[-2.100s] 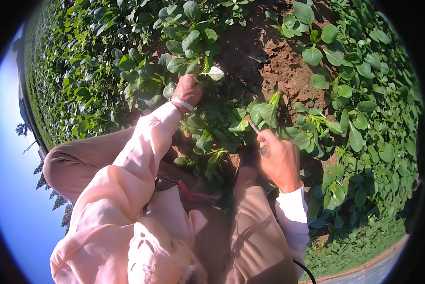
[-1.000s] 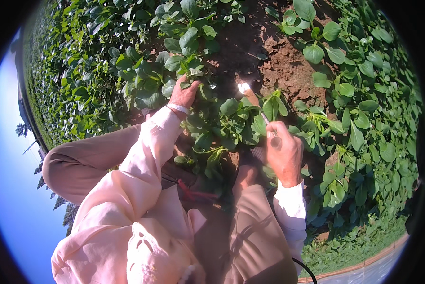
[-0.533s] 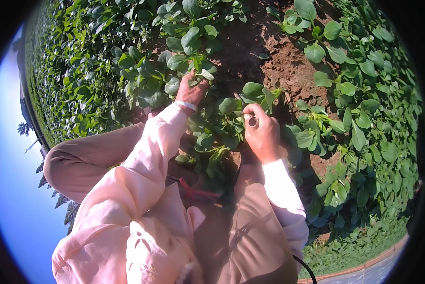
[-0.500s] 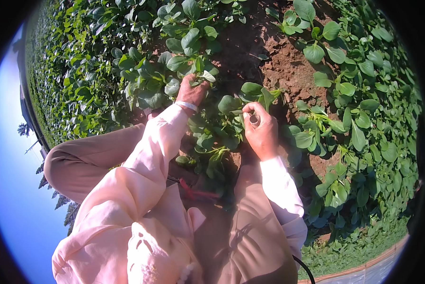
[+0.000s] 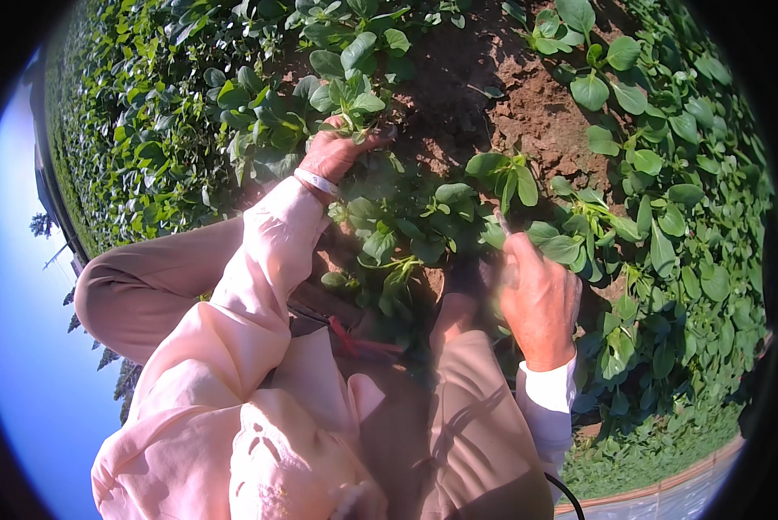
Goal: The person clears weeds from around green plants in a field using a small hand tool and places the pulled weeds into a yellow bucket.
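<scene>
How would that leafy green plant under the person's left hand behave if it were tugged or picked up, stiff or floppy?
Probably floppy: the leafy plant has broad thin leaves on slim stems that already bend under the left hand. It looks light for its size. The leaves might tear or bruise easily, and the crumbly red-brown soil would likely let it loose.

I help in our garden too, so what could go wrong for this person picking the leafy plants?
The left hand grips a leafy plant near its top, so the leaves might tear off and leave the roots in the soil. The right hand is among crowded leaves and seems to hold something thin, too blurred to tell; it could nick or crush neighbouring plants. Crouching so close, the knees could flatten plants below.
</scene>
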`<state>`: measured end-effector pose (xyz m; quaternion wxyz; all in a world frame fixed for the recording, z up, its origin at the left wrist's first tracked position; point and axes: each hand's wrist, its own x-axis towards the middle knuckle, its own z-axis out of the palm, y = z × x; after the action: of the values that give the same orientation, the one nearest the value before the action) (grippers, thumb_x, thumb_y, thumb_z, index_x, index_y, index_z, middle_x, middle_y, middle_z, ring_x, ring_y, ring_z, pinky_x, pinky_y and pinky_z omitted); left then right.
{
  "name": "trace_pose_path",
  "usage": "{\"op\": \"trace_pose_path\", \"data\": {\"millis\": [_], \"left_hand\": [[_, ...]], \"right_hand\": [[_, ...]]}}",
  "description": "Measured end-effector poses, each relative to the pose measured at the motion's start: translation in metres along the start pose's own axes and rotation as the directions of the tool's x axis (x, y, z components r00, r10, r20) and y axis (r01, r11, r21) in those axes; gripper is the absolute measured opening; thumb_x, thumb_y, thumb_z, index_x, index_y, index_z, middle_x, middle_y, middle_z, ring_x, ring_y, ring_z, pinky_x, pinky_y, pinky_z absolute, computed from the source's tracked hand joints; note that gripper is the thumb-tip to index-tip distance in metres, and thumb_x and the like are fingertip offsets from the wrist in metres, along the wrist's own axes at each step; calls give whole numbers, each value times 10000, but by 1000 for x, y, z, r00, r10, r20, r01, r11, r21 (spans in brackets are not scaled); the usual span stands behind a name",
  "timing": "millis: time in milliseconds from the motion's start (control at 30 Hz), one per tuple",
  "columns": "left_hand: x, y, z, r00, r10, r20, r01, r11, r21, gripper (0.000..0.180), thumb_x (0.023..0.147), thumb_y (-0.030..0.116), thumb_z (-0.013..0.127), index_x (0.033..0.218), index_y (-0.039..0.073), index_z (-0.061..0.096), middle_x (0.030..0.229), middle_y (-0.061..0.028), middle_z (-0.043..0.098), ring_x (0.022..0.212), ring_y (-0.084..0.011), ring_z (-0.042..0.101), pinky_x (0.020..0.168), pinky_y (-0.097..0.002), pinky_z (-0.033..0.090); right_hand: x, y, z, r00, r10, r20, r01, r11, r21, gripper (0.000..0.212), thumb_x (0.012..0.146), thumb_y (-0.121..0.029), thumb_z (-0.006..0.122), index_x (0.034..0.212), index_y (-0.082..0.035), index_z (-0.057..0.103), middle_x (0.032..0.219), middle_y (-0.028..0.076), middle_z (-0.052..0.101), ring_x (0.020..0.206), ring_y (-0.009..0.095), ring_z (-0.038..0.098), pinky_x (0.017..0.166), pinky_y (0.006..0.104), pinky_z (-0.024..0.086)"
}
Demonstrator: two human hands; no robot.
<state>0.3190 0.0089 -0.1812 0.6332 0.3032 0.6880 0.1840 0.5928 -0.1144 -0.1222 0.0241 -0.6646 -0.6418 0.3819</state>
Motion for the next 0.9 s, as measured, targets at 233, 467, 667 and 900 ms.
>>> {"op": "trace_pose_path", "data": {"millis": [233,467,667,900], "left_hand": [[8,-45,52,986,110,126,-162,808,567,370,791,293,722,1028,11,692,857,-195,704,809,-330,689,739,-381,520],[19,-105,51,985,62,159,-123,903,411,259,760,184,728,909,-23,683,759,-192,683,734,-266,684,691,-369,518],[16,-93,45,991,-127,48,112,965,237,192,796,39,648,977,17,709,792,-9,680,686,-85,559,667,-275,461],[19,-111,42,992,-86,93,74,989,127,197,811,3,612,980,20,713,799,5,681,693,-76,560,659,-273,460]], "right_hand": [[9,5,5,997,-75,-4,75,996,54,243,773,-46,658,997,-116,595,643,133,608,593,379,615,542,485,456],[18,13,0,992,-119,34,117,992,54,231,754,-20,650,961,-104,590,635,149,601,607,398,606,552,504,445],[33,16,-11,987,-140,81,134,987,85,137,786,-18,599,902,-85,571,663,188,599,647,412,600,562,490,438],[52,-1,1,965,-257,44,256,966,33,102,784,-39,638,882,-51,611,646,167,631,649,375,643,591,478,495]]}}
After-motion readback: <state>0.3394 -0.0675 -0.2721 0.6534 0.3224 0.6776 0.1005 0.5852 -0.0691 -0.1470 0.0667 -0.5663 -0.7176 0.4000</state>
